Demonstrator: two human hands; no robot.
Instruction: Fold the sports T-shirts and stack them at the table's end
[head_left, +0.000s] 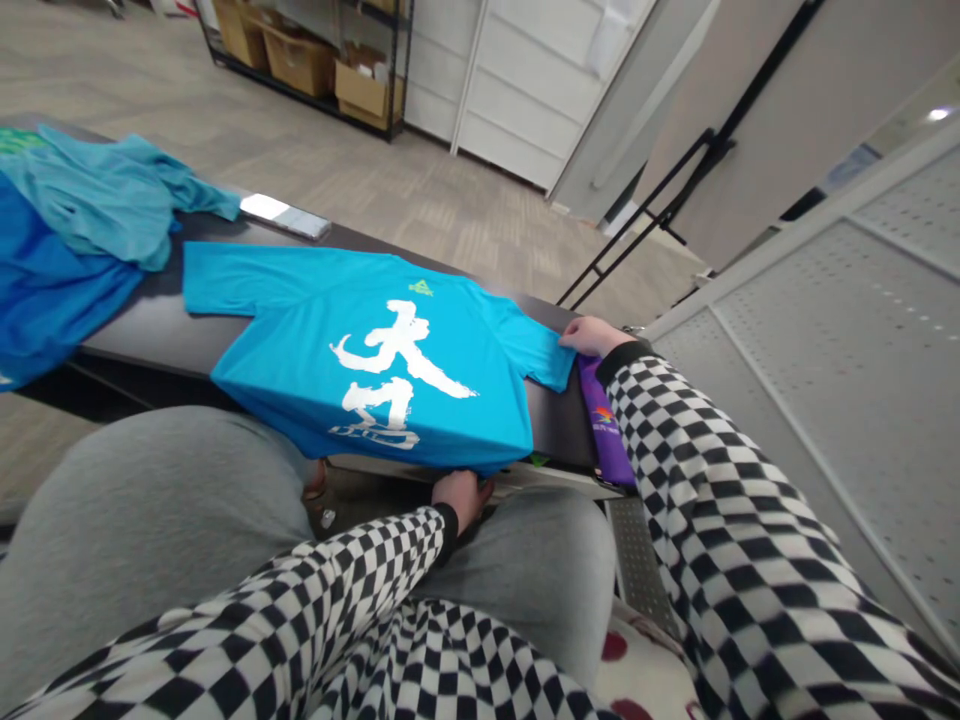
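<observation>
A bright blue T-shirt [480,345] with large white brush characters and a small green logo is spread flat, its lower hem hanging over the table's near edge. My right hand [596,336] pinches the end of the sleeve on the right. At the lower hem, my left hand [459,497] is closed on the fabric, with some fingertips hidden by the cloth. Beside my right wrist, a purple cloth or bag [609,430] with a small colourful print hangs at the table's end.
Teal and blue garments [112,195] are heaped on the table's left end. A phone [285,215] rests near the far edge of the dark table [161,335]. To the right stands a perforated grey panel [817,330]. Boxes fill a shelf [300,65] beyond.
</observation>
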